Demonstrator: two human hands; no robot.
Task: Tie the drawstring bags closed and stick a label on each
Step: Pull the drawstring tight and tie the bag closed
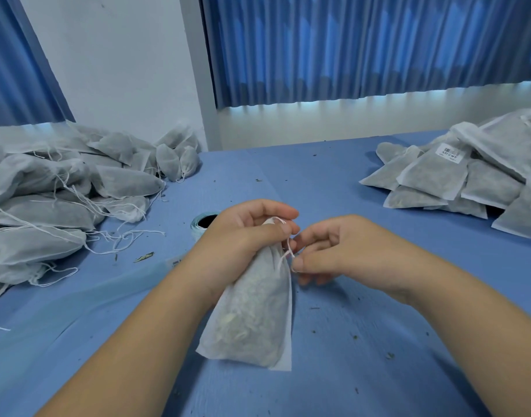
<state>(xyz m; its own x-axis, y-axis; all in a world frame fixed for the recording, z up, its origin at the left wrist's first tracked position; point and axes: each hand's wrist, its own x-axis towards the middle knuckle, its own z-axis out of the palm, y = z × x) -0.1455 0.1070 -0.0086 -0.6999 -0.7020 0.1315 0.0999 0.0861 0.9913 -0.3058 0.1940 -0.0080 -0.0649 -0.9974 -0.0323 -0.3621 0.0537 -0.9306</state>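
Observation:
A white mesh drawstring bag (252,314) filled with dried herbs hangs over the blue table (363,341). My left hand (243,233) grips its gathered neck, thumb pressing the cord. My right hand (333,251) pinches the thin white drawstring (285,254) just right of the neck. A roll of labels (201,225) stands behind my left hand, partly hidden, and its pale backing strip (77,302) trails toward the lower left.
A heap of herb bags with loose strings (56,188) lies at the left. At the right is a pile of bags (475,176), one showing a white barcode label (451,152). Herb crumbs dot the table. Blue curtains hang behind.

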